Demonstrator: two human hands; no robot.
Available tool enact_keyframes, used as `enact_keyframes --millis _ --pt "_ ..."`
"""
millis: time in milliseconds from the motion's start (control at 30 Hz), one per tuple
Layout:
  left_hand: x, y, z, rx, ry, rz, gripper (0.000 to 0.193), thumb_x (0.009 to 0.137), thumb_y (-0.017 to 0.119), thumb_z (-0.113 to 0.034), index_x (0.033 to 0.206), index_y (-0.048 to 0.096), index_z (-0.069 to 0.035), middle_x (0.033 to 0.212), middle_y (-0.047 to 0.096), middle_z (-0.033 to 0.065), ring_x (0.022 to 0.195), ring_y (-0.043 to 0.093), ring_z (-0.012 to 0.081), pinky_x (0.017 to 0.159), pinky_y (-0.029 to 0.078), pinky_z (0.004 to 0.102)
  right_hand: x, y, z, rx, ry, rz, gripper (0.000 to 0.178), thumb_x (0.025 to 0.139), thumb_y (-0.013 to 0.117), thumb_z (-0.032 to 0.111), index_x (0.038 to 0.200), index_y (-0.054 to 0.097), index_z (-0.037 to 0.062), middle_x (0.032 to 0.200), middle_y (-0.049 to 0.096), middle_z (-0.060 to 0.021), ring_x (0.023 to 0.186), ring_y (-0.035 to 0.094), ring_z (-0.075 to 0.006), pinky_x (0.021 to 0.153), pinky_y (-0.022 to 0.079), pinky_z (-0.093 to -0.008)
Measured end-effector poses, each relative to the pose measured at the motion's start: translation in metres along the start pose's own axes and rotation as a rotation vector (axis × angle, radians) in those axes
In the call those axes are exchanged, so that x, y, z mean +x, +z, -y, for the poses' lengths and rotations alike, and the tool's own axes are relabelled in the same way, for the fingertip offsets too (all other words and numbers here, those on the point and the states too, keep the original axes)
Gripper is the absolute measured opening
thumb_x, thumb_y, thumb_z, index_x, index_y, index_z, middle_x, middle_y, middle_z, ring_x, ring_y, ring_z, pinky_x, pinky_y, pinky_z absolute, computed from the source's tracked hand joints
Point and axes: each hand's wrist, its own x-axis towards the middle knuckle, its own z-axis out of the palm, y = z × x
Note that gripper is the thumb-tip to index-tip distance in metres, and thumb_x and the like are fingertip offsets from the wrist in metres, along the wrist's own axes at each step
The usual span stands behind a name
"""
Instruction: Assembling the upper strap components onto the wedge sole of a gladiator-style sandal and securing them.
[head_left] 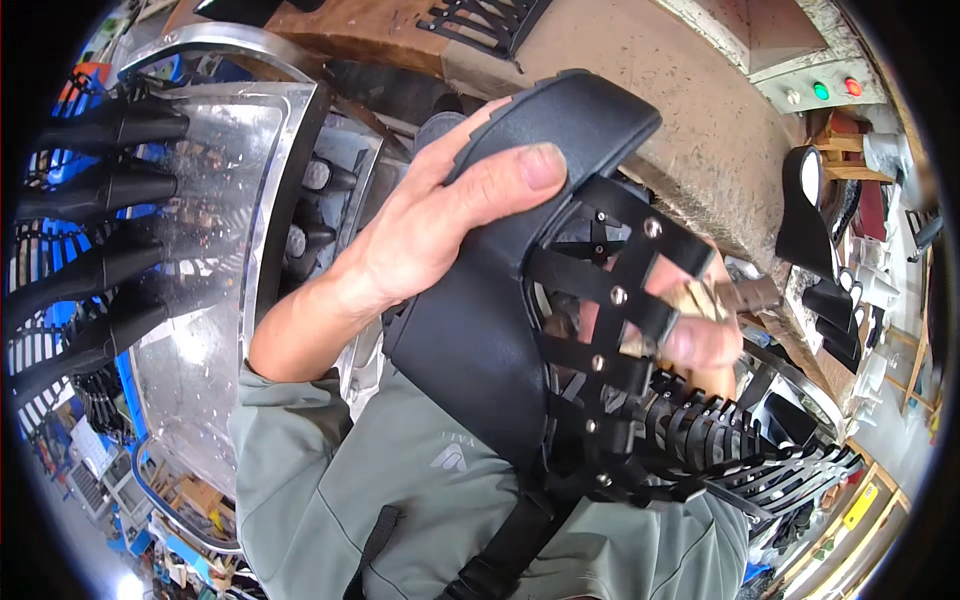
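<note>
A black wedge sandal (470,350) with a thick, leather-like platform sole fills the middle of the view, tilted with its toe end up. Studded black straps (618,295) form an open lattice on its right side. My left hand (440,215) is closed round the sole, thumb pressed flat near the upper end. Behind the straps, my right hand (700,345) is blurred and partly hidden. Its fingers are closed on a short tool (745,296) with a brownish-grey blunt end, whose kind I cannot make out. Long strappy black uppers (700,430) hang below the right hand.
At left, a metal-rimmed clear panel (215,230) stands beside several black boot-like pieces (110,190). A worn workbench (600,50) runs across the far side, with a strappy black piece (485,25) on it. Machine buttons (822,91) and black wedge soles (805,210) are at right.
</note>
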Motion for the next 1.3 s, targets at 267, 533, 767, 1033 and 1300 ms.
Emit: enact_keyframes --millis 267,533,767,1033,1300 --pt "-0.015 -0.012 0.016 -0.045 -0.086 -0.168 0.054 0.089 0.059 -0.037 0.127 0.05 0.001 0.112 0.06 0.0084 0.101 0.056 0.0137 0.089 0.044 0.0267 -0.019 0.002 -0.021 -0.051 -0.077 0.112 0.026 0.075 0.063 0.024 0.081 0.061 -0.0012 0.086 0.065 -0.0217 0.072 0.064 -0.026 0.067 0.051 -0.0333" --pt "-0.024 -0.017 0.029 -0.208 -0.066 -0.255 0.049 0.091 0.057 -0.036 0.121 0.054 0.003 0.106 0.064 0.0091 0.093 0.061 0.0143 0.085 0.049 0.0275 -0.052 0.011 -0.073 0.126 -0.427 0.134 0.042 0.079 0.069 0.038 0.081 0.063 -0.0042 0.075 0.067 -0.0176 0.06 0.067 -0.0299 0.05 0.053 -0.0344" --pt "-0.023 -0.011 0.029 -0.195 -0.068 -0.299 0.046 0.09 0.057 -0.037 0.115 0.058 0.002 0.102 0.065 0.0086 0.094 0.061 0.0134 0.086 0.046 0.0256 -0.037 0.011 -0.048 -0.306 -0.598 0.125 0.035 0.078 0.072 0.025 0.087 0.063 -0.0075 0.076 0.065 -0.0236 0.061 0.066 -0.0289 0.053 0.055 -0.0343" --pt "-0.014 -0.004 0.015 -0.009 -0.012 -0.198 0.05 0.087 0.061 -0.039 0.117 0.052 0.001 0.102 0.06 0.0065 0.093 0.054 0.0118 0.084 0.043 0.0257 -0.019 0.006 -0.025 -0.383 -0.384 0.087 0.017 0.077 0.065 0.014 0.085 0.059 0.0003 0.084 0.067 -0.0189 0.066 0.067 -0.0277 0.063 0.056 -0.0375" --pt "-0.011 0.003 0.019 -0.016 0.003 -0.1 0.061 0.086 0.065 -0.042 0.127 0.049 0.001 0.11 0.059 0.0077 0.102 0.053 0.0137 0.092 0.041 0.0279 -0.017 0.002 -0.038 -0.509 -0.557 -0.152 0.023 0.083 0.064 0.017 0.096 0.056 0.0 0.092 0.067 -0.0208 0.078 0.065 -0.0264 0.072 0.052 -0.0381"
